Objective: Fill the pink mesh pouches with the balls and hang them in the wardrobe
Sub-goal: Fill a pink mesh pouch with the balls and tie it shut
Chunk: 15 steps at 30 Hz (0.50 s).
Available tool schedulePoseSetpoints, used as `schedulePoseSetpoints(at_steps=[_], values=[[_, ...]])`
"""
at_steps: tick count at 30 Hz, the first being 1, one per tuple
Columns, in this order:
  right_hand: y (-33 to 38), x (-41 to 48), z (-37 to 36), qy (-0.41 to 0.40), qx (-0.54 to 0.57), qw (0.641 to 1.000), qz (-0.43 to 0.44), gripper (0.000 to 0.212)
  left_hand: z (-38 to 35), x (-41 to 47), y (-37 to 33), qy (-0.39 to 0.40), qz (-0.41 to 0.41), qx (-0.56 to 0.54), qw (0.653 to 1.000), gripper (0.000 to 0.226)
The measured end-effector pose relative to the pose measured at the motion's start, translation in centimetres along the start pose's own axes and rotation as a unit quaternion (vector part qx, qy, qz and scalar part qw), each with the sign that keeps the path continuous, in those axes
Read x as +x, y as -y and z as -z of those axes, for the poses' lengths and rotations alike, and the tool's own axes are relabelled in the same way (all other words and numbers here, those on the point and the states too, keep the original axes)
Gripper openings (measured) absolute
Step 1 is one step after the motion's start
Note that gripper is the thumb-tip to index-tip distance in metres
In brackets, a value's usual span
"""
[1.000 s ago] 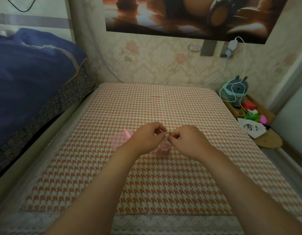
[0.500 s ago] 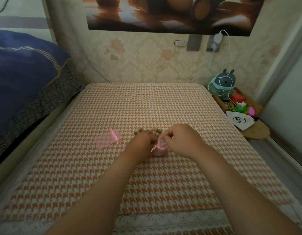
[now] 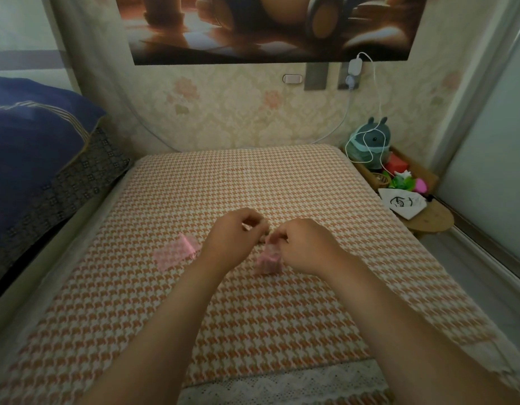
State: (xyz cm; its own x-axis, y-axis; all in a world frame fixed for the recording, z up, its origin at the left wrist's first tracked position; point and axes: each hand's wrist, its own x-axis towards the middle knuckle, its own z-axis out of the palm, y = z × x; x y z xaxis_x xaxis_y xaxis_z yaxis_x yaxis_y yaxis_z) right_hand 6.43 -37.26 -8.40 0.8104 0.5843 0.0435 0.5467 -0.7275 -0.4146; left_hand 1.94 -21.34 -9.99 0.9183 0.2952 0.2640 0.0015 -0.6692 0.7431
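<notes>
Pink mesh pouch (image 3: 269, 260) sits upright on the orange-and-white houndstooth bed cover (image 3: 253, 317), its gathered top pinched in the right hand (image 3: 304, 247), while the left hand (image 3: 231, 242) is curled narrow just beside it (whether on a ribbon end or a ball, I cannot tell). If she is closing it, I'd pull both ends evenly and keep the pouch upright. A second flat pink mesh pouch (image 3: 174, 252) lies left of the hands, apparently unfilled.

the right hand (image 3: 304, 247) covers the top of the small pink mesh pouch (image 3: 268, 262) at its 9 o'clock, so the mouth is hidden. the left hand (image 3: 232, 239) curls over whatever its fingertips pinch. the large brown wall poster (image 3: 267, 24) is cut off at 12 o'clock.
</notes>
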Motion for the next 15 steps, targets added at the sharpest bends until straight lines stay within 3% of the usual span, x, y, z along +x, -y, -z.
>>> schedulePoseSetpoints(at_steps=[8, 15], values=[[0.3, 0.0, 0.0, 0.004, -0.014, 1.000, -0.013, 0.021, -0.4, -0.9, -0.4, 0.044, -0.039, 0.104, 0.993, 0.016], [-0.1, 0.1, -0.3, -0.012, -0.025, 1.000, -0.013, 0.025, -0.1, -1.4, -1.4, 0.086, 0.007, 0.173, 0.981, 0.028]])
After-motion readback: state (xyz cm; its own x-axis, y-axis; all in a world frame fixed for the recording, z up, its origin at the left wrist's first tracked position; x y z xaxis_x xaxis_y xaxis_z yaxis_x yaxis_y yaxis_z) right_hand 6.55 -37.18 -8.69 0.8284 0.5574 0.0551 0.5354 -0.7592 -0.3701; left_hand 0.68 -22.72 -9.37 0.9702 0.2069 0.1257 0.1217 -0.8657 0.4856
